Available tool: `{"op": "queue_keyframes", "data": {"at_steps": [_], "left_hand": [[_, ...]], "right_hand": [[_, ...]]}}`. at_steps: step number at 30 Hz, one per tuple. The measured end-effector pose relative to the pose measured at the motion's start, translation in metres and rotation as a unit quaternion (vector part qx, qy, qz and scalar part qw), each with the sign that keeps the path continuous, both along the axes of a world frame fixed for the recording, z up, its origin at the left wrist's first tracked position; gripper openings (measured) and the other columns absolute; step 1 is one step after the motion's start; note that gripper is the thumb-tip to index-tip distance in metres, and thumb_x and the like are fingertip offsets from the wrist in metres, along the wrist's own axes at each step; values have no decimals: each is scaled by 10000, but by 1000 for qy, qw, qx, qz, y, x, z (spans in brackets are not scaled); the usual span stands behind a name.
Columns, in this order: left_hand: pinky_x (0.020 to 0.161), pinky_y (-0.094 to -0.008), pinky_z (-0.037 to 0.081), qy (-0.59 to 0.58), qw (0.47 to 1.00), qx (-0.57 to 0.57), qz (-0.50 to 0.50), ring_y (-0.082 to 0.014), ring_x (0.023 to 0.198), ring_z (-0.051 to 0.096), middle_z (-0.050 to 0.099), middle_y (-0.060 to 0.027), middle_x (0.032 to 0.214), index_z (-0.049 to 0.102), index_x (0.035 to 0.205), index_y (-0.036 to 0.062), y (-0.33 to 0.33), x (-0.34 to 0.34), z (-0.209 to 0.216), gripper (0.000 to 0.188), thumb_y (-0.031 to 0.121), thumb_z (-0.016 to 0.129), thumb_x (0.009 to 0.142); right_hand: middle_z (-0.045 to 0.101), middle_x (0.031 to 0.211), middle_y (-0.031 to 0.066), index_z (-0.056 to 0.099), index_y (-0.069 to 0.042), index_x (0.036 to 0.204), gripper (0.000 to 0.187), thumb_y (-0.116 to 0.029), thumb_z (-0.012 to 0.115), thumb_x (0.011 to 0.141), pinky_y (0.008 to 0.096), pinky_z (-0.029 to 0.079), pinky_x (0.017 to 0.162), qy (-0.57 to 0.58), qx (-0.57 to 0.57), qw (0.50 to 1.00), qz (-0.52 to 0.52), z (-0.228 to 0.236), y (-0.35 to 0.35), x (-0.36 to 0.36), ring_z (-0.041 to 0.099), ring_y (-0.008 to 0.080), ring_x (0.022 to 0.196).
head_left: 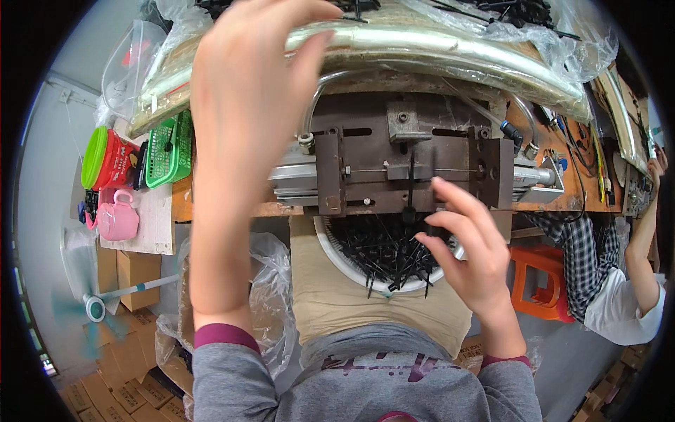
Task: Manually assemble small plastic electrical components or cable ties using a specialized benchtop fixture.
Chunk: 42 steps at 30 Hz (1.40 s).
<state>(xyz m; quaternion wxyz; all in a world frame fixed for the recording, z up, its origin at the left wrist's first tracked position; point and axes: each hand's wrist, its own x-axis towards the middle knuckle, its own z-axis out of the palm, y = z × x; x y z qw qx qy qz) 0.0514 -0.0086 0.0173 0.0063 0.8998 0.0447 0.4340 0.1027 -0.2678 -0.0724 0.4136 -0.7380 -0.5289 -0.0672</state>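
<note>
My left hand (246, 77) reaches over the far side of the bench, thumb and fingers apart, its fingertips beside a pile of black parts (355, 10). Nothing shows in its grasp. In front of the dark metal fixture (358, 151), my right hand (467, 250) pinches a thin black stick-like part (434, 229), partly hidden by the fingers and smeared by motion. Another slim black part (411, 179) stands upright in the view at the fixture's middle block, left of my right fingertips. Below, a white round basin (329, 257) on my lap holds many black parts.
Pneumatic cylinders (299, 179) flank the fixture. A long plastic-wrapped roll (450, 43) curves behind it. At left are a green basket (160, 158), a pink cup (118, 216) and a fan (95, 308). A co-worker's arm (643, 232) and an orange stool (536, 281) are at right.
</note>
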Motion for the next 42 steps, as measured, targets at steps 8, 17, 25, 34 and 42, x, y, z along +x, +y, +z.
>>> {"op": "queue_keyframes", "data": {"at_steps": [8, 17, 25, 34, 42], "left_hand": [[755, -371, 548, 123, 965, -228, 42, -301, 818, 704, 727, -175, 873, 718, 975, -29, 30, 77, 29, 328, 258, 779, 826], [682, -315, 566, 91, 954, -284, -42, -204, 743, 721, 741, -144, 800, 728, 971, -45, 48, 89, 21, 244, 49, 762, 748], [850, -317, 541, -30, 983, -118, -139, -223, 967, 696, 730, -121, 998, 757, 952, 12, -13, 12, -4, 171, 11, 747, 782], [921, -380, 565, 43, 944, -226, -237, -302, 1081, 702, 600, -268, 1348, 716, 985, 12, -72, -51, -43, 376, 63, 900, 661], [904, -355, 577, 65, 933, -279, -218, -251, 1027, 710, 580, -234, 1370, 740, 972, 46, -87, -70, -57, 340, 10, 879, 663]], "right_hand": [[691, 1246, 142, 627, -38, 859, 206, -90, 763, 713, 279, 513, 561, -146, -88, 985, -13, -5, 24, 0, 612, 165, 561], [736, 1019, 133, 659, -17, 837, 183, -20, 775, 696, 271, 524, 564, -35, 3, 999, 32, 19, 21, -5, 668, 178, 635], [586, 996, 60, 581, -137, 1041, 263, -61, 699, 818, 357, 472, 668, 300, 428, 783, 337, 94, -43, -30, 558, 187, 824], [503, 1035, -17, 652, -226, 1177, 270, -154, 683, 918, 340, 387, 702, 316, 338, 801, 379, 105, -71, -24, 434, 154, 882], [472, 1021, -66, 696, -250, 1185, 240, -180, 670, 956, 309, 344, 698, 306, 305, 824, 367, 107, -77, -30, 388, 128, 882]]}}
